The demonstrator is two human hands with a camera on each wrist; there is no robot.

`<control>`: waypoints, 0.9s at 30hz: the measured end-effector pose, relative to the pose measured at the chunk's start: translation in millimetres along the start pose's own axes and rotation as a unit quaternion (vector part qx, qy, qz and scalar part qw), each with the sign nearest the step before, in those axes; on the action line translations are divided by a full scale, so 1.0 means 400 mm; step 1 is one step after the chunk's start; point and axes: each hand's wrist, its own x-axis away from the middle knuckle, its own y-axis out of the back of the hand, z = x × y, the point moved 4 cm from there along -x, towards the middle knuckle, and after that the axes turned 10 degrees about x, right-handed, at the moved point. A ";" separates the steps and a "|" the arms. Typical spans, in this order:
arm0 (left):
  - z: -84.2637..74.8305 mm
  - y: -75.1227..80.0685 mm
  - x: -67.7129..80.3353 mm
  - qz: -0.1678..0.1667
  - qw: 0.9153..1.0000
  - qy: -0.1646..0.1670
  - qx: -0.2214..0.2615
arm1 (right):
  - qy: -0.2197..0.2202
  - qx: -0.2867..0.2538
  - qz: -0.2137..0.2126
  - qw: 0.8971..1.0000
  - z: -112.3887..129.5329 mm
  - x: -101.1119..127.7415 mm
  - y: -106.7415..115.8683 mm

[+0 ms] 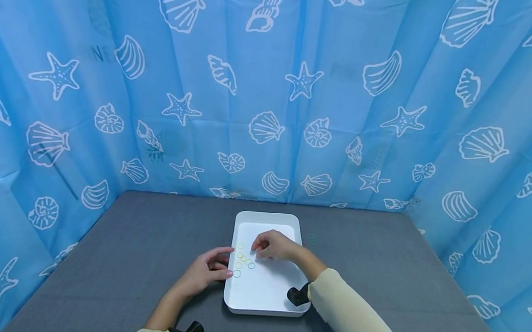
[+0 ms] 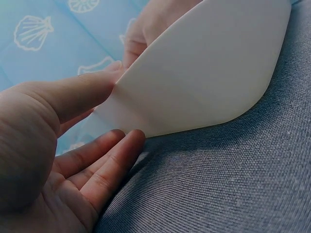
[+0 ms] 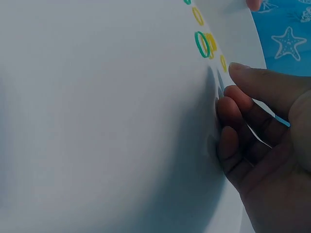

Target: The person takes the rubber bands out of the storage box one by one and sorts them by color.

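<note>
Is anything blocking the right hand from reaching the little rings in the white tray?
Nothing visible does: the right hand is over the tray, close beside the rings, with only open space between. The left hand touches the tray's left side, outside that gap.

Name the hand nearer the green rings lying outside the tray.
Right. The right hand is over the tray, left of the green rings; the left hand is farther, at the tray's left edge.
</note>
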 end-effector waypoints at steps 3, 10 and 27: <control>0.001 0.002 -0.002 -0.003 1.000 0.005 0.000 | 0.005 0.008 0.004 1.000 0.001 -0.004 -0.007; 0.004 0.004 -0.004 -0.005 1.000 0.003 -0.004 | 0.034 0.036 0.021 0.999 0.008 -0.007 -0.021; -0.063 -0.017 0.028 0.000 1.000 0.000 0.010 | 0.031 0.035 0.048 0.998 0.015 -0.004 -0.036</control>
